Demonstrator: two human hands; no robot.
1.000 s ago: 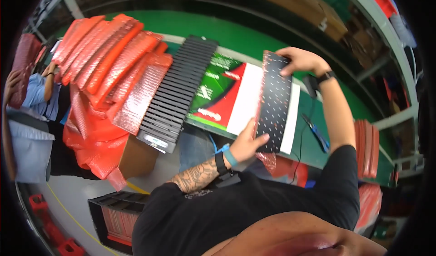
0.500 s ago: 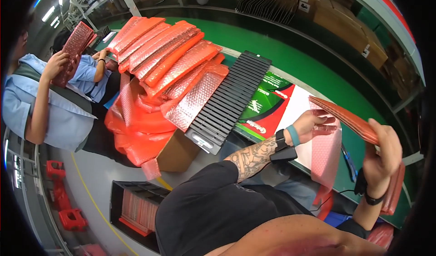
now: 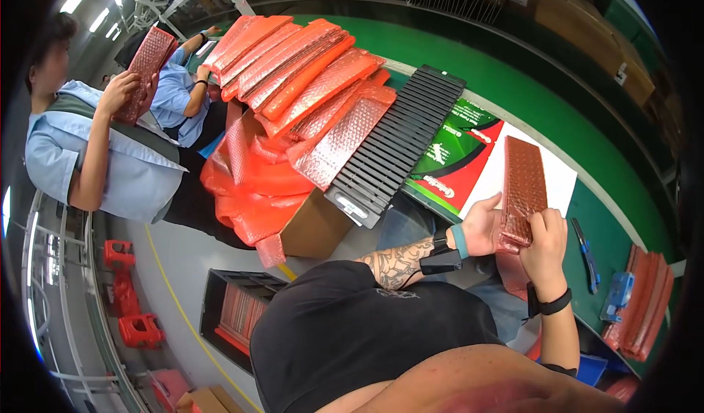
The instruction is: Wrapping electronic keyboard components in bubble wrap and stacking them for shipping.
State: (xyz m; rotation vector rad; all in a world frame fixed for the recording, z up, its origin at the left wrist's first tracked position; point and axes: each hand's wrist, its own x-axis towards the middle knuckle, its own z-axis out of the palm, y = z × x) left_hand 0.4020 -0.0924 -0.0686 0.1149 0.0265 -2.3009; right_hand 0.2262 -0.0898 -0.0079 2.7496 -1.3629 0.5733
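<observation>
A long, flat bundle in red bubble wrap (image 3: 525, 182) stands tilted over a white sheet (image 3: 559, 175). Gripping its lower end from the right is my right hand (image 3: 546, 248), the fingers bent over the wrap. My left hand (image 3: 482, 226) supports the left side, thumb out along the edge and the other fingers hidden behind it. A loose tail of bubble wrap (image 3: 512, 275) hangs below the bundle. What is inside the wrap does not show. Right of my hands, a blue utility knife (image 3: 587, 255) lies on the green tabletop (image 3: 579, 219).
Wrapped bundles (image 3: 645, 303) and a blue tape dispenser (image 3: 617, 296) lie far right. Left are a green-and-red printed box (image 3: 455, 156), a black slotted rack (image 3: 396, 145) and heaped bubble-wrap sleeves (image 3: 293, 83) above a carton (image 3: 312, 226). A co-worker (image 3: 121, 160) holds another bundle.
The bundle has moved left from beside my right hand's side to between both hands, turned flat side up. My right hand has come in to its lower end; the loose wrap is now mostly hidden.
</observation>
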